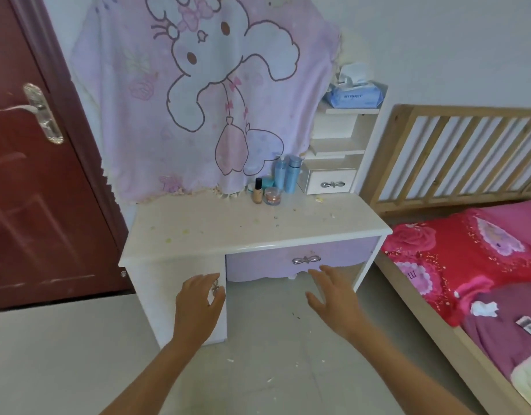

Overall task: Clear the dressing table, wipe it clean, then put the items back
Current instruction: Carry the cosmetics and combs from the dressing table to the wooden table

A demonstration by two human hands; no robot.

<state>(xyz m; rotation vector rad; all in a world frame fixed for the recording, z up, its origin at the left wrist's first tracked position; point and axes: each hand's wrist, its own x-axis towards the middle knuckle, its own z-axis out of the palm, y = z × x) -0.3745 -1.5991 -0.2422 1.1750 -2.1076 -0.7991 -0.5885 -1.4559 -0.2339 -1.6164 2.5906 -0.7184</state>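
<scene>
The white dressing table [216, 226] stands ahead, its top speckled with crumbs and greenish spots. At its back right stand two blue bottles [286, 173], a foundation bottle with a black cap [257, 191], a small clear jar [272, 196] and a teal jar [268, 183]. My left hand [199, 301] is open in front of the table's left cabinet door. Below the lilac drawer [300, 260], my right hand [333, 298] is open too. Neither hand holds anything.
A pink cartoon blanket [204, 94] hangs behind the table. White side shelves [336, 145] carry a blue tissue pack [354, 95] and a small drawer. A red door [33, 175] is at left. A wooden bed with red bedding [468, 265] is at right. Bits of litter lie on the floor.
</scene>
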